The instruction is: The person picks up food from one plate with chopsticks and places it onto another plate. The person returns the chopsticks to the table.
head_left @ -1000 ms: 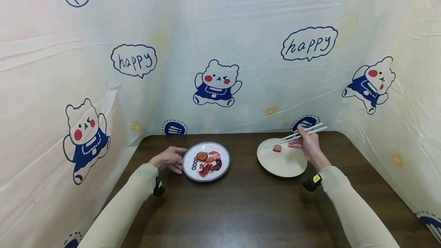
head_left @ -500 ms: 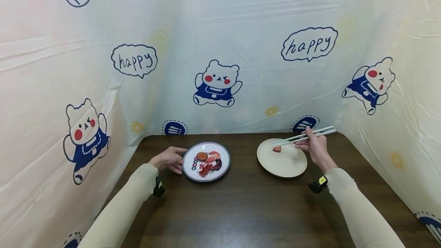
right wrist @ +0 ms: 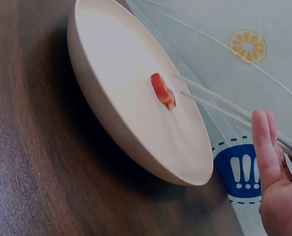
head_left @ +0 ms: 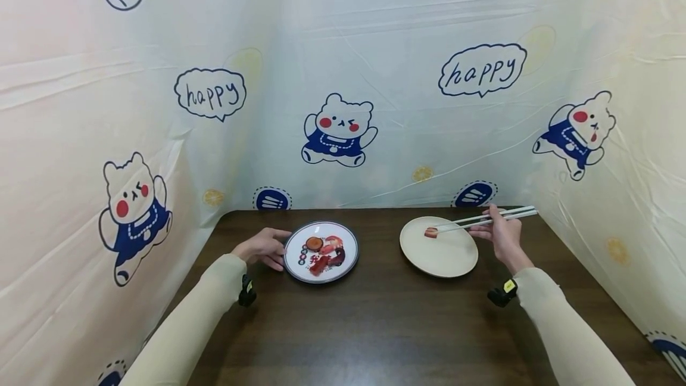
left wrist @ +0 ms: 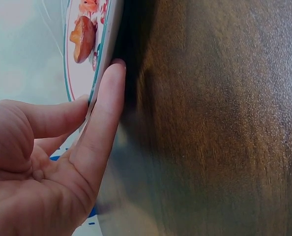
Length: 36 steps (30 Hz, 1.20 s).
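Note:
At the left, my left hand (head_left: 261, 248) pinches the near-left rim of a white plate (head_left: 292, 258) with a dark edge and printed red pictures. In the left wrist view the thumb lies on its rim and a finger against its underside. A brown mushroom-shaped piece (left wrist: 84, 39) lies on this plate. My right hand (head_left: 505, 236) holds a pair of pale chopsticks (right wrist: 210, 94) over the right side of a cream plate (head_left: 450, 258). On that plate sits a small red-and-white piece (right wrist: 161, 91) resembling streaky pork. The chopstick tips are slightly spread and point at it.
Both plates stand on a dark brown wooden table (head_left: 370, 326), near its back edge. A pale curtain (head_left: 396, 136) printed with bears and "happy" bubbles hangs behind the table and on both sides.
My right hand has moved right and slightly nearer to me with the chopsticks, whose tips have drawn back rightward across the cream plate. The left hand and both plates stay put.

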{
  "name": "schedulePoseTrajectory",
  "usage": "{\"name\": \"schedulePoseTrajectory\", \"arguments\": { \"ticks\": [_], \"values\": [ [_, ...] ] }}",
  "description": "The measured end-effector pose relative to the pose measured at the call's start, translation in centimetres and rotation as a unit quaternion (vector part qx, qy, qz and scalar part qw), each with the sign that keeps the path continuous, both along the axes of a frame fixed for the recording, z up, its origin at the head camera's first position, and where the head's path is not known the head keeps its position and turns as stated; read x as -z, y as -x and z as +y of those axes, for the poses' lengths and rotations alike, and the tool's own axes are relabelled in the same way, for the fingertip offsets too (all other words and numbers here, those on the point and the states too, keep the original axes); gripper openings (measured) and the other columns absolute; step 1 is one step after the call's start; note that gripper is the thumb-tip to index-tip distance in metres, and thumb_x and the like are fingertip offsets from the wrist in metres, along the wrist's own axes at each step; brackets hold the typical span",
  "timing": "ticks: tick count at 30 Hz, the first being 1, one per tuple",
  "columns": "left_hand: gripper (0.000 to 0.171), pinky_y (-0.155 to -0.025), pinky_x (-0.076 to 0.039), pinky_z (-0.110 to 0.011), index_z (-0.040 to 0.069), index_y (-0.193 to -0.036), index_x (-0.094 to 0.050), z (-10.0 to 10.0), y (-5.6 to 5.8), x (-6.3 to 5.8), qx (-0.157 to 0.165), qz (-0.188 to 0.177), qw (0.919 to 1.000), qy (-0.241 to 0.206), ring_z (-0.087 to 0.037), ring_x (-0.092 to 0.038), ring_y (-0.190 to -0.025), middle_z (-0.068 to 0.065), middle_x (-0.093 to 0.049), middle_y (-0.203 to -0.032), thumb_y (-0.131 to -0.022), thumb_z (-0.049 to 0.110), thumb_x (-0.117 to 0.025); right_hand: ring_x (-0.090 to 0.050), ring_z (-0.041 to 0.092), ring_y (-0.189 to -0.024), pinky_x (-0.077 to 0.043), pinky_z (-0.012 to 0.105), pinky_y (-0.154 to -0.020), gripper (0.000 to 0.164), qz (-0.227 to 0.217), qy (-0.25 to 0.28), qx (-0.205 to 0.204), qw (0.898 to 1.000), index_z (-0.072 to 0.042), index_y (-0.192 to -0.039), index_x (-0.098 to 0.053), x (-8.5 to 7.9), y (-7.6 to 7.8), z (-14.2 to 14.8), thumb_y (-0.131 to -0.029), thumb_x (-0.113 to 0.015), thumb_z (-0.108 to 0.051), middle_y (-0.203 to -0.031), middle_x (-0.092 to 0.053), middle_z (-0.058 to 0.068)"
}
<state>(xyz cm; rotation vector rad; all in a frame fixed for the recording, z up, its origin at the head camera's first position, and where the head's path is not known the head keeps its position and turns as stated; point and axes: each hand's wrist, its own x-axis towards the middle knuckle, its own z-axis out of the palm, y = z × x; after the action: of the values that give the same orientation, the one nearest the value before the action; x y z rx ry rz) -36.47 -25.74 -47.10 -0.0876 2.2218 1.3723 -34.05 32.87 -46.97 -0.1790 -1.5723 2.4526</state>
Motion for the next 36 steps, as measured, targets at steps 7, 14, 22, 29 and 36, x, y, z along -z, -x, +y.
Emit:
{"name": "schedulePoseTrajectory", "arguments": {
  "ticks": [7, 14, 22, 29, 36],
  "values": [
    [0.064, -0.068, -0.059, -0.044, 0.006, -0.148, -0.031, 0.1, 0.0, -0.2, 0.001, -0.002, 1.0, 0.001, -0.03, -0.065, -0.071, -0.024, -0.057, -0.095, -0.089, -0.002, -0.055, -0.069, 0.034, -0.067, -0.057, 0.046, -0.066, 0.042, -0.016, -0.017, 0.004, 1.0, 0.011, -0.107, -0.045, 0.3, -0.1, 0.3, -0.097, -0.051, -0.03, -0.072, -0.064, 0.013],
    [0.063, -0.07, -0.058, -0.044, 0.007, -0.148, -0.031, 0.0, 0.1, -0.3, 0.006, -0.003, 1.0, 0.001, -0.031, -0.066, -0.073, -0.024, -0.058, -0.095, -0.09, -0.001, -0.054, -0.069, 0.033, -0.064, -0.057, 0.046, -0.063, 0.036, -0.026, -0.021, 0.005, 0.999, 0.009, -0.107, -0.044, 0.7, 0.3, 0.2, -0.099, -0.047, -0.026, -0.07, -0.066, 0.013],
    [0.063, -0.068, -0.059, -0.043, 0.007, -0.148, -0.032, 0.1, 0.0, -0.2, 0.0, 0.002, 1.0, 0.008, -0.031, -0.066, -0.071, -0.024, -0.058, -0.095, -0.09, -0.002, -0.055, -0.069, 0.029, -0.062, -0.058, 0.043, -0.061, 0.038, -0.032, -0.034, -0.027, 0.999, 0.009, -0.11, -0.043, 0.6, 0.6, -0.8, -0.1, -0.047, -0.027, -0.07, -0.066, 0.012],
    [0.063, -0.069, -0.059, -0.044, 0.006, -0.148, -0.031, 0.3, -0.1, -0.2, 0.001, -0.002, 1.0, 0.0, -0.03, -0.066, -0.07, -0.025, -0.061, -0.094, -0.09, -0.002, -0.055, -0.069, 0.029, -0.061, -0.058, 0.044, -0.061, 0.043, -0.032, -0.061, -0.044, 0.997, 0.01, -0.113, -0.043, 0.9, 1.1, -1.1, -0.099, -0.047, -0.03, -0.069, -0.067, 0.015],
    [0.062, -0.069, -0.059, -0.044, 0.006, -0.148, -0.031, 0.2, -0.1, -0.2, 0.003, 0.0, 1.0, 0.003, -0.031, -0.066, -0.071, -0.024, -0.061, -0.095, -0.091, -0.002, -0.054, -0.069, 0.031, -0.061, -0.057, 0.046, -0.062, 0.042, -0.033, -0.066, -0.037, 0.997, 0.01, -0.113, -0.042, 1.0, 0.9, -0.4, -0.1, -0.046, -0.029, -0.068, -0.066, 0.013]
  ]
}}
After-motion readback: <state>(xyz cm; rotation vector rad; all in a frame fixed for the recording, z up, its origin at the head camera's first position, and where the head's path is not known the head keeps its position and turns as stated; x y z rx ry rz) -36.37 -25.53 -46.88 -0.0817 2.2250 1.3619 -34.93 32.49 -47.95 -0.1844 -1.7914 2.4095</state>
